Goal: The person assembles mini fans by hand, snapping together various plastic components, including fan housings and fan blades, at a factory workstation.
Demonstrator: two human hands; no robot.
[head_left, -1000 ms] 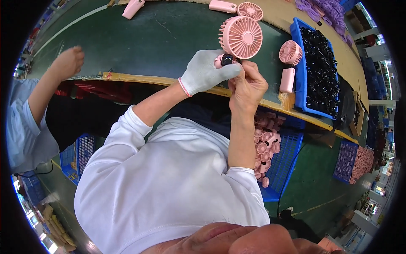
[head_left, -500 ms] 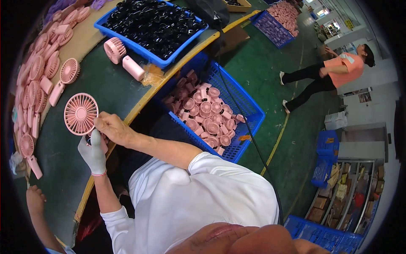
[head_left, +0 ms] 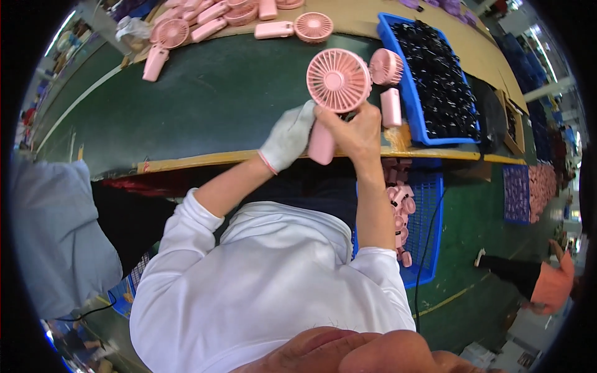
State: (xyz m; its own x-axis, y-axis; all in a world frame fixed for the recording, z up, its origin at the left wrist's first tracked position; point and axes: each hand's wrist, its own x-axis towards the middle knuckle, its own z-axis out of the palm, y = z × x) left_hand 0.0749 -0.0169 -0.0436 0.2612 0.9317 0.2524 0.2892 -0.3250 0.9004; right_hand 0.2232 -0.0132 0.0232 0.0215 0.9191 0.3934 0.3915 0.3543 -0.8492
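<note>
A pink handheld fan [head_left: 339, 81] is held up over the table's front edge, its round grille facing up and its handle [head_left: 321, 144] slanting down toward me. My right hand [head_left: 360, 133], bare, is closed around the fan's neck, with the thumb in front. My left hand [head_left: 288, 135], in a white glove, grips the fan from the left near the top of the handle; its fingertips are partly hidden. Something small and dark shows at the neck beside my right fingers. Just beyond lie another pink fan head [head_left: 386, 66] and a pink handle piece [head_left: 390, 107].
A blue tray [head_left: 407, 81] of black glossy parts stands at the table's right. More pink fans [head_left: 313, 27] lie along the far side. Below the edge, a blue crate [head_left: 429, 230] holds pink fans. A person in grey-blue [head_left: 65, 230] is at my left; another in orange [head_left: 553, 283] is far right.
My view has swung left, so the table now runs across the top. Both hands still hold the fan, whose handle now shows between them. The person in orange appears lower right.
</note>
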